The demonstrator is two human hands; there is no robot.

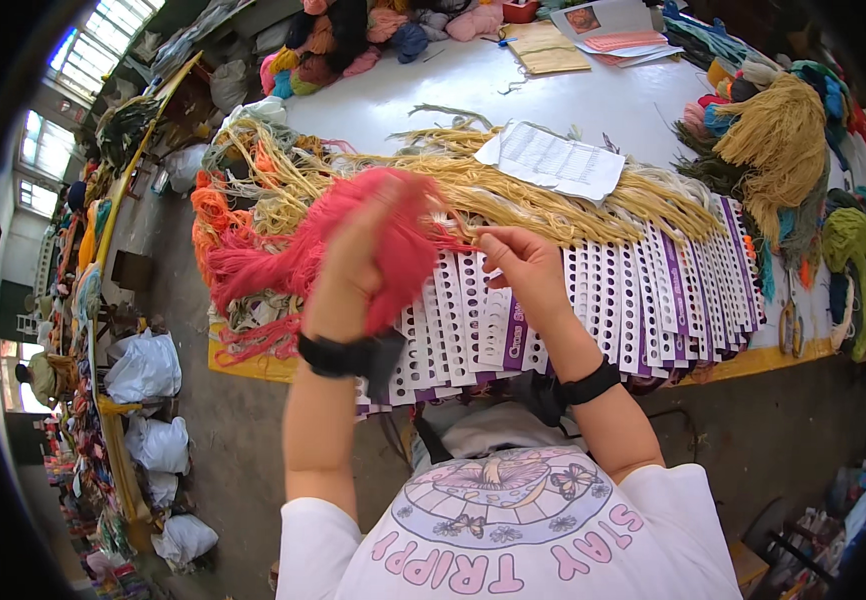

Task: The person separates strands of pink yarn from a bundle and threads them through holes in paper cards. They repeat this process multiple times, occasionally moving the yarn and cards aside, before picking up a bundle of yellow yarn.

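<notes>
Pink yarn (405,250) | left grip (355,255): can't tell | right grip (528,265): clamps yarn | yellow edge (253,368) near, white tabletop (373,105) beyond

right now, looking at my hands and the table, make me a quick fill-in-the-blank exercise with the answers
1. The red yarn bunches mostly at the ____, not at the right hand.
2. The wristbands are coloured ____.
3. The cards with rows of round holes are white and ____.
4. The sheet lies on top of yellow ____.

Missing words: left hand; black; purple; yarn.
</notes>
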